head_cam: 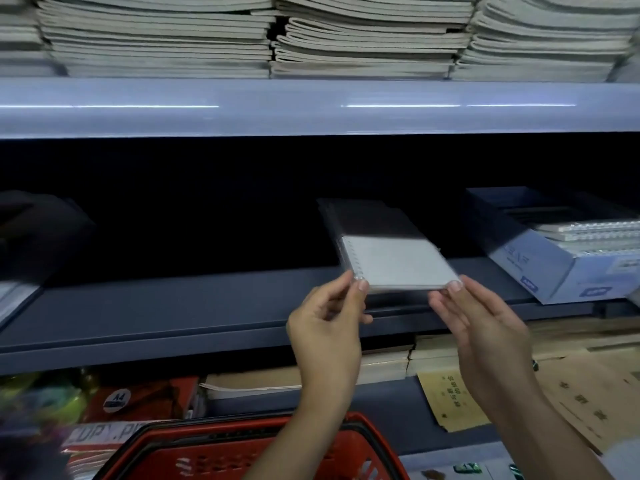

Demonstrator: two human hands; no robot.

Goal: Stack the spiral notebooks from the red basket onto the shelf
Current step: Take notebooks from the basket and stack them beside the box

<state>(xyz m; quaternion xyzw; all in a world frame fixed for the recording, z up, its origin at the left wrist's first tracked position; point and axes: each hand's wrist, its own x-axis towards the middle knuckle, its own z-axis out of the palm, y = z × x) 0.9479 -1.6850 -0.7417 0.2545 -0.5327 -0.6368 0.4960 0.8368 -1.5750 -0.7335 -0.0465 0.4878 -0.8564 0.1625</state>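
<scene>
A small stack of spiral notebooks (pixel 394 258) with pale covers reaches from the dark shelf (pixel 173 306) out toward me, its far end in shadow. My left hand (pixel 329 323) pinches the near left corner by the spiral binding. My right hand (pixel 481 327) touches the near right corner with its fingertips, fingers fairly straight. The red basket (pixel 367 441) sits below my forearms at the bottom of the view; I cannot see what is inside it.
A blue-white cardboard box (pixel 540 268) holding more spiral notebooks stands on the shelf to the right. Stacks of grey exercise books (pixel 311 36) fill the shelf above. Brown envelopes (pixel 588 403) and paper packs lie on the lower shelf.
</scene>
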